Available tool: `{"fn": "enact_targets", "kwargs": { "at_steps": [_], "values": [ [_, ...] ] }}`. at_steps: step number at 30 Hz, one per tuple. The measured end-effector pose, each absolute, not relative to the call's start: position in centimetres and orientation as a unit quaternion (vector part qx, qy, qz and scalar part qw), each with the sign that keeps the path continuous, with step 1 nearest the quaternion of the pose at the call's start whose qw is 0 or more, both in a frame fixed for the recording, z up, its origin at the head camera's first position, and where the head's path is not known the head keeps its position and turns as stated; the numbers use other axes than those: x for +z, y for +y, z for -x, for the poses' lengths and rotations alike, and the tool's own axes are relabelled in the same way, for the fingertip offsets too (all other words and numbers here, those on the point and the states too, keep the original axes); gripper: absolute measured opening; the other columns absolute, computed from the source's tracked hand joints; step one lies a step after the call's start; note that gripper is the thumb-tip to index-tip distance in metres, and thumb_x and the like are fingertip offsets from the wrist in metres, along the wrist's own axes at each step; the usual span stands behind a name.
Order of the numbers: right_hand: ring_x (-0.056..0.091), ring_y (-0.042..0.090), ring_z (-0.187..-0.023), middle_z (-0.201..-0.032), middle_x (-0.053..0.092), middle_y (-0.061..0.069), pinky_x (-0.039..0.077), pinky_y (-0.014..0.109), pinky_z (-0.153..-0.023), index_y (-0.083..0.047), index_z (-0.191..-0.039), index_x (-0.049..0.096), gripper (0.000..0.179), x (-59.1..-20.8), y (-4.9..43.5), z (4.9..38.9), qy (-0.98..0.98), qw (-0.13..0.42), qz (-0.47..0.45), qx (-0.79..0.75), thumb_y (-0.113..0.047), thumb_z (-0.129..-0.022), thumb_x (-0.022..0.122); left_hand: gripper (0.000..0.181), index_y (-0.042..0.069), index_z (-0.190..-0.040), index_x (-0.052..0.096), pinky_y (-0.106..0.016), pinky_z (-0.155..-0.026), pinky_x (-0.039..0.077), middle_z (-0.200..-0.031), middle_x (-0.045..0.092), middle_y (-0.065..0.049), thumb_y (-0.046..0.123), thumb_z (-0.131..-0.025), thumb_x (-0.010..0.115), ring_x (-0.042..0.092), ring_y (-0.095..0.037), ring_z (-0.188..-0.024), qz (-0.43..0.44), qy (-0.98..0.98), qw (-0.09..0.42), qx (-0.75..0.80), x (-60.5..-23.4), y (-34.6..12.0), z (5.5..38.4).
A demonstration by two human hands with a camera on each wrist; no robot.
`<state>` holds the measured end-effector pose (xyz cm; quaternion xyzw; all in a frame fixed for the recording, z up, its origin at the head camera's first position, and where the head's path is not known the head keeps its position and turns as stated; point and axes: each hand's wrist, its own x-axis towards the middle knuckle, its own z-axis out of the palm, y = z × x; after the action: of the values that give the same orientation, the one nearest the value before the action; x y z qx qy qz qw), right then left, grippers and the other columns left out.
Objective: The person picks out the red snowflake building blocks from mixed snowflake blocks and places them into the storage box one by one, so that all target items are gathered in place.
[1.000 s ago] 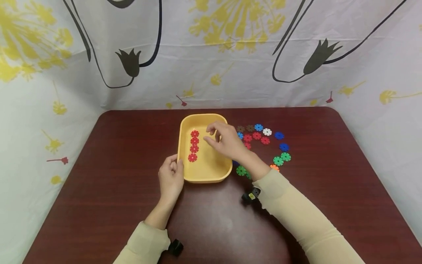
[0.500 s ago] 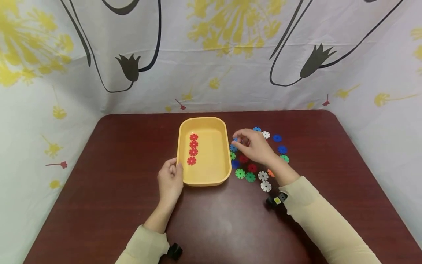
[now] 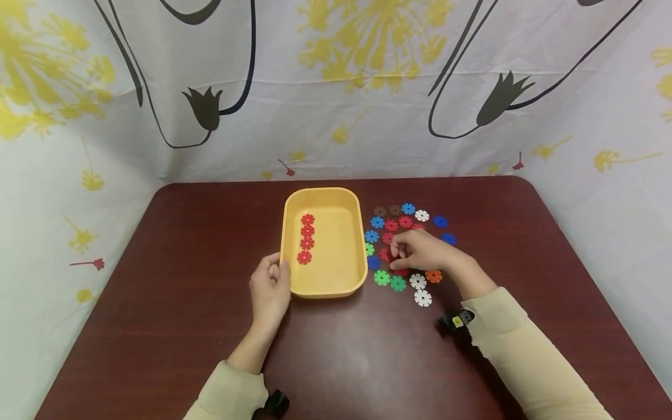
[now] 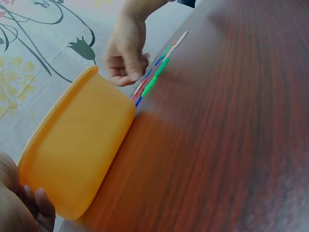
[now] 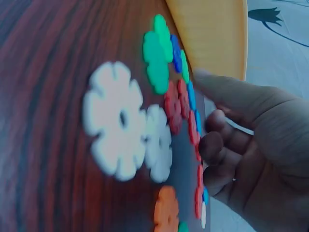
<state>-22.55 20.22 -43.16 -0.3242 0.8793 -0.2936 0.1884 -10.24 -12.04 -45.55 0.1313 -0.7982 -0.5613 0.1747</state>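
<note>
My left hand (image 3: pixel 270 291) grips the left wall of a yellow plastic tray (image 3: pixel 337 251), with the thumb at the rim. Inside the tray, several red snowflake discs (image 3: pixel 307 243) form a column along the left side. To the tray's right, my right hand (image 3: pixel 422 251) hovers low over loose snowflake discs. In the right wrist view its thumb and bent fingers stand apart with nothing between them, near red discs (image 5: pixel 174 107). The hand hides part of the red group in the head view.
Around the red discs lie brown (image 3: pixel 395 210), blue (image 3: pixel 441 221), green (image 3: pixel 398 283), white (image 3: pixel 423 298) and orange (image 3: pixel 433 276) ones, flat on the dark wooden table (image 3: pixel 184 280). A patterned cloth (image 3: pixel 325 87) hangs behind the table.
My right hand has moved right and toward me, from over the tray to above the loose red discs. The left hand stays on the tray's edge.
</note>
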Motion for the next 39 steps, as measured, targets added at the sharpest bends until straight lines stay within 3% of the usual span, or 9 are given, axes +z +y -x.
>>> {"fn": "enact_targets", "kwargs": {
  "at_steps": [4, 11, 17, 28, 34, 39],
  "values": [
    [0.048, 0.015, -0.066, -0.072, 0.052, -0.001, 0.042, 0.031, -0.062, -0.012, -0.084, 0.059, 0.022, -43.3, 21.0, 22.6, 0.883, 0.202, 0.318, -0.28, -0.015, -0.088, 0.08, 0.025, -0.005, -0.12, 0.066, -0.022, -0.045, 0.03, -0.059, 0.043, -0.001, 0.007, -0.099, 0.061, 0.039, -0.01, -0.049, -0.136, -0.799, 0.174, -0.559, -45.4, -12.1, 10.2],
    [0.048, 0.015, -0.065, -0.076, 0.056, 0.0, 0.043, 0.032, -0.061, -0.01, -0.093, 0.063, 0.022, -43.8, 22.2, 22.7, 0.909, 0.118, 0.3, -0.263, -0.02, -0.087, 0.082, 0.026, -0.005, -0.12, 0.066, -0.022, -0.045, 0.031, -0.059, 0.042, 0.0, 0.008, -0.098, 0.061, 0.039, -0.011, -0.049, -0.138, -0.803, 0.173, -0.554, -45.5, -12.1, 10.1],
    [0.05, 0.017, -0.071, -0.081, 0.058, 0.002, 0.045, 0.035, -0.068, -0.005, -0.105, 0.066, 0.032, -44.0, 22.7, 22.7, 0.91, 0.14, 0.29, -0.261, -0.021, -0.084, 0.084, 0.026, -0.004, -0.12, 0.066, -0.022, -0.045, 0.03, -0.058, 0.041, 0.0, 0.008, -0.098, 0.061, 0.038, -0.011, -0.049, -0.139, -0.799, 0.175, -0.557, -45.4, -12.1, 10.1],
    [0.05, 0.016, -0.065, -0.075, 0.057, 0.0, 0.044, 0.033, -0.064, -0.006, -0.1, 0.066, 0.022, -44.0, 22.8, 22.8, 0.915, 0.148, 0.275, -0.256, -0.018, -0.088, 0.08, 0.027, -0.003, -0.122, 0.066, -0.022, -0.045, 0.029, -0.058, 0.042, -0.001, 0.011, -0.099, 0.061, 0.038, -0.012, -0.049, -0.141, -0.799, 0.167, -0.56, -45.4, -12.1, 10.0],
    [0.047, 0.017, -0.064, -0.075, 0.053, 0.003, 0.041, 0.034, -0.062, -0.007, -0.096, 0.061, 0.025, -44.0, 23.0, 22.8, 0.915, 0.169, 0.25, -0.267, -0.017, -0.086, 0.081, 0.027, -0.003, -0.122, 0.066, -0.022, -0.044, 0.029, -0.058, 0.042, -0.001, 0.01, -0.099, 0.06, 0.038, -0.012, -0.048, -0.141, -0.797, 0.167, -0.563, -45.5, -12.1, 10.1],
    [0.048, 0.018, -0.07, -0.081, 0.056, 0.003, 0.041, 0.034, -0.064, -0.008, -0.092, 0.056, 0.029, -44.3, 23.0, 22.8, 0.913, 0.149, 0.259, -0.279, -0.016, -0.085, 0.082, 0.027, -0.003, -0.122, 0.066, -0.022, -0.045, 0.029, -0.058, 0.041, 0.0, 0.01, -0.099, 0.061, 0.038, -0.011, -0.048, -0.14, -0.796, 0.168, -0.565, -45.4, -12.1, 10.2]
  ]
}}
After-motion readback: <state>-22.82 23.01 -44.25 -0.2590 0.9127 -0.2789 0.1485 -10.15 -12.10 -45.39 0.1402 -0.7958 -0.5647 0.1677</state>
